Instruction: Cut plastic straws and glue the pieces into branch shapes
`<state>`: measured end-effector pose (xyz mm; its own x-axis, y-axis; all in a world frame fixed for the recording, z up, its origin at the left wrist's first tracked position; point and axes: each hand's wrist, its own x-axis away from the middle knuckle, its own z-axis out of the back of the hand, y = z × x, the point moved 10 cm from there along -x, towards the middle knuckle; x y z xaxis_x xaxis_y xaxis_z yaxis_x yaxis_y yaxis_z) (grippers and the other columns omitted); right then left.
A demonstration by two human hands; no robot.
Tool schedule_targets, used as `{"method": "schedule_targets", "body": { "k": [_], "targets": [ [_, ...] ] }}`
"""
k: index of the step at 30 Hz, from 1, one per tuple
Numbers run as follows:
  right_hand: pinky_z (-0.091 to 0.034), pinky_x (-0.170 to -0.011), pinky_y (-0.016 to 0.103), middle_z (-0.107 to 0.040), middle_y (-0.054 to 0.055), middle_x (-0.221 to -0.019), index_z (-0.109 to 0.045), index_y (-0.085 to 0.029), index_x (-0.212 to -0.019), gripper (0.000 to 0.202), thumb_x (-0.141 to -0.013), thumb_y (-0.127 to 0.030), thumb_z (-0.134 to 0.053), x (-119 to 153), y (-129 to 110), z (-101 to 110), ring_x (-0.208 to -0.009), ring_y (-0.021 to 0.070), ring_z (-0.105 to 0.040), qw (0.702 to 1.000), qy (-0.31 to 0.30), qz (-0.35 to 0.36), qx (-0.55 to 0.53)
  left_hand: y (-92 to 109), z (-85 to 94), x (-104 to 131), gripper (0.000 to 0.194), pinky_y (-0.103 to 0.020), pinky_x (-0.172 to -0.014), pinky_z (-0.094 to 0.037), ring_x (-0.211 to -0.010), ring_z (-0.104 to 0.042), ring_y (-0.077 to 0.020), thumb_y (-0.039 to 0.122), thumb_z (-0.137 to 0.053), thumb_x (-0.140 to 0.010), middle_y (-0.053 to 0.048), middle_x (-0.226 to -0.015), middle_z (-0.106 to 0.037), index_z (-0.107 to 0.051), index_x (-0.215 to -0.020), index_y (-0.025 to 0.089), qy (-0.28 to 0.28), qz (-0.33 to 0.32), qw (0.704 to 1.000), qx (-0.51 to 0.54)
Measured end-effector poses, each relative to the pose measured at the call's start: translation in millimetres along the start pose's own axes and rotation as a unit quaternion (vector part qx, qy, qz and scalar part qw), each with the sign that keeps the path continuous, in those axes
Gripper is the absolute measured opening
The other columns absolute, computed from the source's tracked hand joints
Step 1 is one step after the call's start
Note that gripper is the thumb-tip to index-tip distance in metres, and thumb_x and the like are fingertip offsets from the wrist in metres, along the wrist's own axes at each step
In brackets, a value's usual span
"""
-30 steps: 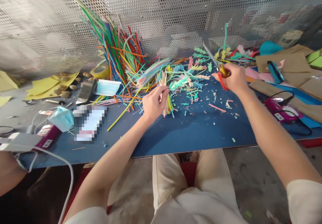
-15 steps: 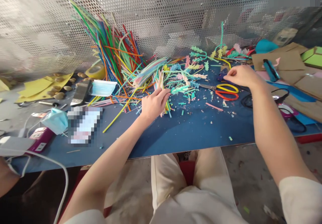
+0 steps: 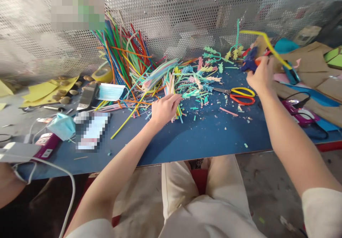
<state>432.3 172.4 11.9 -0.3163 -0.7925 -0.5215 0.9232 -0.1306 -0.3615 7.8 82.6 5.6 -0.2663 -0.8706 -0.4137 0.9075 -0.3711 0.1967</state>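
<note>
My left hand (image 3: 166,107) is closed in a pinch at the front of the pipe-cleaner pile, with a pale green pipe-cleaner sprig (image 3: 189,94) sticking out at its fingertips. Farther right, my right hand (image 3: 262,74) grips a dark purple tool with an orange part (image 3: 249,60); it is blurred and looks like a glue gun. A bent yellow strip (image 3: 264,35) arches above that hand; where it ends is unclear. Scissors with yellow and red handles (image 3: 242,96) lie between my hands. Pastel pipe-cleaner sprigs (image 3: 197,83) and small green clippings (image 3: 204,99) surround the left hand.
Long coloured pipe cleaners (image 3: 120,56) lean on the perforated metal panel (image 3: 192,13). A face mask (image 3: 110,92), a phone (image 3: 92,131) and a tape roll (image 3: 103,74) lie left. At right are a purple power strip (image 3: 301,115) with black cords and brown cardboard (image 3: 312,61).
My right hand has picked up the purple tool from the table, moving it up and to the right. The yellow strip has risen with it. My left hand stays in place.
</note>
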Motion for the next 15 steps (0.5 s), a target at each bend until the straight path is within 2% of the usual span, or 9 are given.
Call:
{"method": "schedule_targets", "body": {
  "k": [2, 4, 7, 9, 11, 13, 15],
  "targets": [
    [-0.043, -0.108, 0.039, -0.055, 0.027, -0.15, -0.051, -0.011, -0.143, 0.055, -0.091, -0.01, -0.068, -3.5, -6.0, 11.1, -0.134, 0.0304, -0.058, 1.0, 0.019, -0.002, -0.017, -2.6, -1.9, 0.1, 0.034, -0.03, -0.066, -0.035, -0.091, -0.074, -0.0224, 0.044, -0.047, -0.113, -0.002, -0.121, -0.082, -0.079, -0.123, 0.036, -0.021, 0.022, 1.0, -0.001],
    [-0.045, -0.104, 0.04, -0.062, 0.028, -0.143, -0.054, -0.01, -0.143, 0.047, -0.096, -0.014, -0.063, -7.5, -6.7, 6.8, -0.128, 0.0312, -0.062, 0.999, -0.02, -0.021, -0.031, -5.1, -4.8, -0.1, 0.034, -0.03, -0.067, -0.036, -0.093, -0.075, -0.0231, 0.044, -0.048, -0.113, -0.002, -0.122, -0.082, -0.078, -0.124, 0.036, -0.037, 0.035, 0.999, 0.004],
    [-0.045, -0.091, 0.04, -0.074, 0.028, -0.125, -0.066, -0.008, -0.131, 0.034, -0.101, -0.021, -0.058, -7.4, -3.7, -8.7, -0.112, 0.0319, -0.069, 0.993, -0.099, -0.047, -0.032, -7.9, -8.2, -1.2, 0.032, -0.03, -0.067, -0.036, -0.093, -0.075, -0.0234, 0.045, -0.049, -0.112, -0.002, -0.121, -0.082, -0.078, -0.122, 0.036, -0.044, 0.04, 0.998, 0.015],
    [-0.044, -0.086, 0.04, -0.075, 0.03, -0.121, -0.072, -0.007, -0.124, 0.032, -0.101, -0.027, -0.062, -4.9, -1.2, -11.4, -0.11, 0.0327, -0.07, 0.992, -0.112, -0.052, -0.017, -8.6, -9.1, -1.9, 0.031, -0.03, -0.067, -0.036, -0.092, -0.075, -0.0234, 0.045, -0.05, -0.112, -0.001, -0.118, -0.083, -0.079, -0.12, 0.036, -0.042, 0.036, 0.998, 0.02],
    [-0.042, -0.085, 0.042, -0.074, 0.032, -0.121, -0.074, -0.007, -0.12, 0.041, -0.101, -0.043, -0.067, -1.5, 2.8, -9.9, -0.113, 0.035, -0.07, 0.992, -0.109, -0.06, 0.003, -8.2, -9.9, -2.4, 0.032, -0.03, -0.066, -0.035, -0.09, -0.075, -0.0232, 0.044, -0.049, -0.112, -0.001, -0.115, -0.083, -0.079, -0.118, 0.035, -0.042, 0.032, 0.998, 0.025],
    [-0.042, -0.087, 0.045, -0.073, 0.033, -0.125, -0.075, -0.009, -0.122, 0.06, -0.095, -0.063, -0.071, 1.3, 6.0, -7.1, -0.118, 0.0377, -0.068, 0.992, -0.103, -0.067, 0.018, -7.7, -10.3, -2.4, 0.031, -0.03, -0.066, -0.036, -0.089, -0.074, -0.0227, 0.044, -0.05, -0.112, -0.002, -0.114, -0.083, -0.079, -0.117, 0.034, -0.042, 0.03, 0.998, 0.028],
    [-0.042, -0.09, 0.047, -0.07, 0.032, -0.133, -0.074, -0.012, -0.127, 0.069, -0.09, -0.07, -0.075, 1.3, 6.6, -2.1, -0.125, 0.0387, -0.065, 0.994, -0.08, -0.067, 0.024, -7.2, -10.3, -2.3, 0.031, -0.03, -0.066, -0.036, -0.089, -0.074, -0.0224, 0.043, -0.05, -0.112, -0.003, -0.115, -0.083, -0.079, -0.117, 0.033, -0.042, 0.03, 0.998, 0.028]
  ]
}}
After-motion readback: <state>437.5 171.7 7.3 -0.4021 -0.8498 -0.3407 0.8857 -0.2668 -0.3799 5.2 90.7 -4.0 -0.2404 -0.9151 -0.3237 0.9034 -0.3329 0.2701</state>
